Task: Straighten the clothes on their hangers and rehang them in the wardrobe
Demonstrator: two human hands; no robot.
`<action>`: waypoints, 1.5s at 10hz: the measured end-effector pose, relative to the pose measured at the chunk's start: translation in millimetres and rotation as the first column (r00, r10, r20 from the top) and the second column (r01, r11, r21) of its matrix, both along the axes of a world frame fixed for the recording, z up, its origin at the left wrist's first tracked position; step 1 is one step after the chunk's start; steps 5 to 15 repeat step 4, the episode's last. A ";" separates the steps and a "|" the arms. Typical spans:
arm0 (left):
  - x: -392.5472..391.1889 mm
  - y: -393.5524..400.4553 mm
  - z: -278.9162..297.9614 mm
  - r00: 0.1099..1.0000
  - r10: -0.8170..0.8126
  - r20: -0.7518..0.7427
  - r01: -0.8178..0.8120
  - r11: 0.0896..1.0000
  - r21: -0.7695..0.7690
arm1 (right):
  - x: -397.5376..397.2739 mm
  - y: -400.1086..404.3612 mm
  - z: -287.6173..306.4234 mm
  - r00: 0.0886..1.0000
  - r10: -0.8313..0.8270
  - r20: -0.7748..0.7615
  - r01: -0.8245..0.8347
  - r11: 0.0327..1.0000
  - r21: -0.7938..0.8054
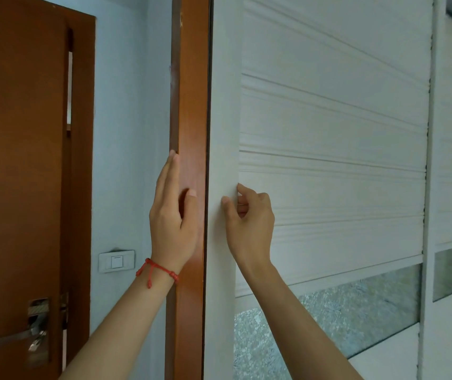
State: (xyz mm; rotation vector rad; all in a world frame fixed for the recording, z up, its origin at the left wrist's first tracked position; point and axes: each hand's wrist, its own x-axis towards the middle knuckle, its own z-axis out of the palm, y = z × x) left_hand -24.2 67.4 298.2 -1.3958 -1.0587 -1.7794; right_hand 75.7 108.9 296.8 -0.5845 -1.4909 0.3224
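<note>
The wardrobe door (329, 133) is closed, so no clothes show yet. The left hand (174, 215) lies flat on the brown frame (189, 105). The right hand (249, 218) pinches the door's edge; all the tidying is left

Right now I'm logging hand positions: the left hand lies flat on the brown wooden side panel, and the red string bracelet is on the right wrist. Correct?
Not quite. The head view shows the red string bracelet on the left wrist. The left hand does lie flat on the brown wooden side panel.
</note>
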 end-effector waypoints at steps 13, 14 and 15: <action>-5.3 -11.9 6.4 0.995 -0.099 0.007 0.099 0.994 -0.042 | 59.4 5.0 23.4 0.971 0.206 0.118 -0.212 0.977 0.034; -5.3 -11.9 6.4 0.995 -0.099 0.007 0.099 0.994 -0.042 | 59.4 5.0 23.4 0.971 0.206 0.118 -0.212 0.977 0.034; -5.3 -11.9 6.4 0.995 -0.099 0.007 0.099 0.994 -0.042 | 59.4 5.0 23.4 0.971 0.206 0.118 -0.212 0.977 0.034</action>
